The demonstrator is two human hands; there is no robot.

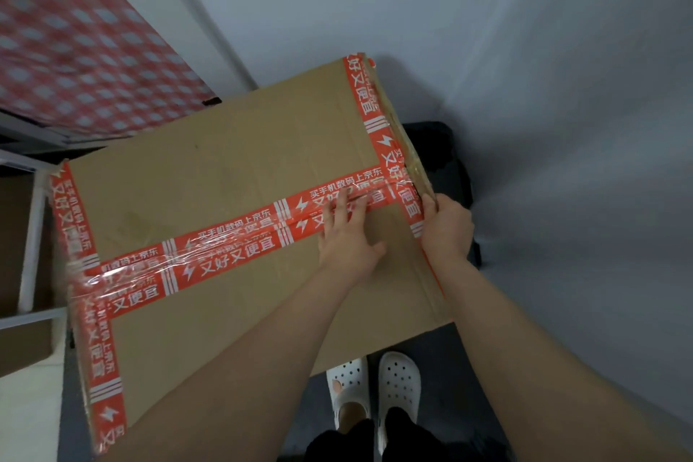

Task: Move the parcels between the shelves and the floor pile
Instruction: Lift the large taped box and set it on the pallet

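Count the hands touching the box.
2. The left hand lies flat on the red tape across the top of the box, near its right end. The right hand grips the box's right edge. Neither is hidden.

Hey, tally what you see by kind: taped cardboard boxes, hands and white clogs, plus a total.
Taped cardboard box: 1
Hands: 2, left hand flat on top, right hand gripping its edge
White clogs: 2
Total: 5
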